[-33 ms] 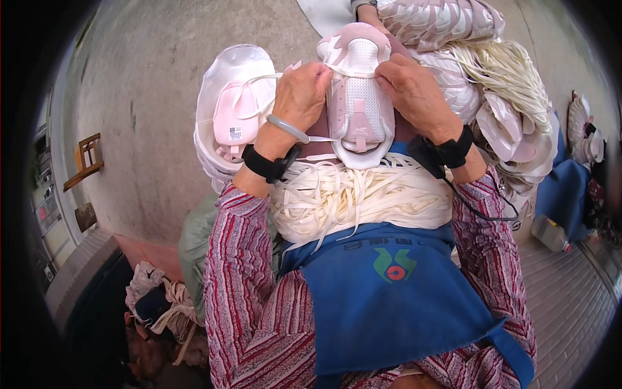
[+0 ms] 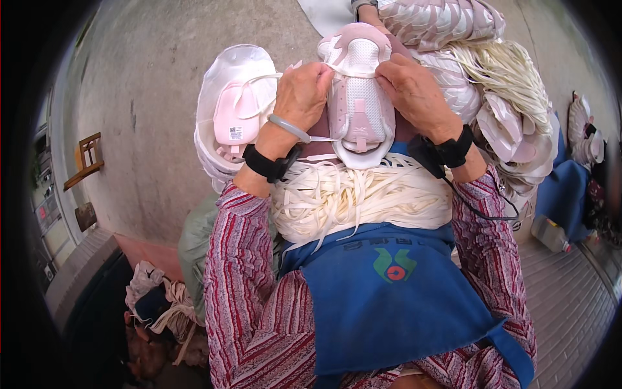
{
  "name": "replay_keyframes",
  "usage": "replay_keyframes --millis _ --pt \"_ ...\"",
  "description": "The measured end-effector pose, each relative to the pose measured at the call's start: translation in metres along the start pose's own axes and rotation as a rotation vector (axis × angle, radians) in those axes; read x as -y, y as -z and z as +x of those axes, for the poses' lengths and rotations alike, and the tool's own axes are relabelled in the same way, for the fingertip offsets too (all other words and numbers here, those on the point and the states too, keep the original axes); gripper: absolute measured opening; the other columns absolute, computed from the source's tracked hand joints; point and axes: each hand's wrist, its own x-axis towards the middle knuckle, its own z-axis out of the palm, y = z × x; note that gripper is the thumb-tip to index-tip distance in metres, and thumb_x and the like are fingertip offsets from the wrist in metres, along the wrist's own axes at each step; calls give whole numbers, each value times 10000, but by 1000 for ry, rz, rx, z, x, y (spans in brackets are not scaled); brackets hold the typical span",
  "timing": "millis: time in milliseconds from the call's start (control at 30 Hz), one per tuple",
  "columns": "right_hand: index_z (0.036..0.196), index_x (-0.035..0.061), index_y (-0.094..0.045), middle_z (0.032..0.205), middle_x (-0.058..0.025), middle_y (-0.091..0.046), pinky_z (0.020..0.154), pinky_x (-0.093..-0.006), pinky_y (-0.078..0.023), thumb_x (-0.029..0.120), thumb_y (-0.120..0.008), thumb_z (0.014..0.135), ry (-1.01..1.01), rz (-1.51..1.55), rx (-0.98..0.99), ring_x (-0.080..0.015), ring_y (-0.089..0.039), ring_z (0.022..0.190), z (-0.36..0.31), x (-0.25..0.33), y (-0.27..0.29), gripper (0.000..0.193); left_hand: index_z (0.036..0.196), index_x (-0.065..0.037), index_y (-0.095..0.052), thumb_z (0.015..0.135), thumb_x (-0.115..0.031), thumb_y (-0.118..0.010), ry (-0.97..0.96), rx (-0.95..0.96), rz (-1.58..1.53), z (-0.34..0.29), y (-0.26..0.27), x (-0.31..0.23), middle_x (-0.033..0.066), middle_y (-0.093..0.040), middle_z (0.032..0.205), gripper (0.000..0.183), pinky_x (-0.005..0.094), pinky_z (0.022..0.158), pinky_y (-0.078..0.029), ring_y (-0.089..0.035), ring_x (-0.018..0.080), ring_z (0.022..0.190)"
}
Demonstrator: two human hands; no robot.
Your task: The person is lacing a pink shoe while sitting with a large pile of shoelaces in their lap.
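Observation:
A pink and white shoe upper [image 2: 363, 120] lies over my legs, its rounded toe pointing away from me. A cream shoelace [image 2: 355, 74] runs across it below the toe. My left hand [image 2: 303, 94] is closed, pinching the lace at the upper's left edge. On the opposite edge my right hand [image 2: 414, 87] is closed too, fingertips pressed to the lace where it meets the upper; they partly hide what they grip. From the left hand a loose length of lace trails to the left. A thick bundle of cream laces [image 2: 363, 201] rests on my lap, above the blue apron [image 2: 395, 305].
Left of my left hand sit stacked white uppers with a pink tongue [image 2: 236, 117]. At right are piled pink-white uppers [image 2: 447, 84] and a hank of cream laces [image 2: 512, 71]. A plastic bottle [image 2: 551, 233] lies at right. A wooden stool [image 2: 87, 162] stands far left.

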Motion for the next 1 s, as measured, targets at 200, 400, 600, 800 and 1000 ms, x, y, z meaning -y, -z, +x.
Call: replay_keyframes --millis 200,400,600,800,1000 --pt "894 -4 -653 830 -169 -648 712 -394 -495 136 -594 858 -226 238 -22 -332 -627 771 -5 -4 -1 156 905 5 -649 918 -250 -578 -90 -7 62 6 0 1 172 -645 783 264 381 664 -478 -627 321 726" --pt "907 -12 -648 846 -174 -659 718 -386 -497 165 -587 877 -274 279 -46 -333 -634 767 -8 -6 -3 190 892 0 -655 908 -259 -584 -33 38 55 10 1 -2 180 -642 783 269 392 678 -477 -616 346 738" --pt "936 0 -651 796 -170 -647 661 -349 -481 191 -587 907 -291 264 -40 -291 -621 714 -6 -6 -4 204 805 0 -640 879 -212 -604 -209 18 213 13 5 -8 167 -637 761 227 438 710 -443 -593 355 745" --pt "891 4 -660 854 -175 -664 704 -413 -505 177 -590 877 -241 156 -41 -354 -640 759 -5 -2 -9 186 750 -3 -625 862 -188 -617 -388 -39 337 16 -4 -13 156 -630 734 216 445 707 -428 -582 350 717" --pt "926 16 -648 887 -171 -657 717 -417 -503 188 -627 859 -269 201 -129 -349 -639 798 -8 -2 -19 187 956 -18 -642 854 -202 -642 -82 -2 8 5 2 -12 152 -629 771 210 409 755 -457 -605 327 812"
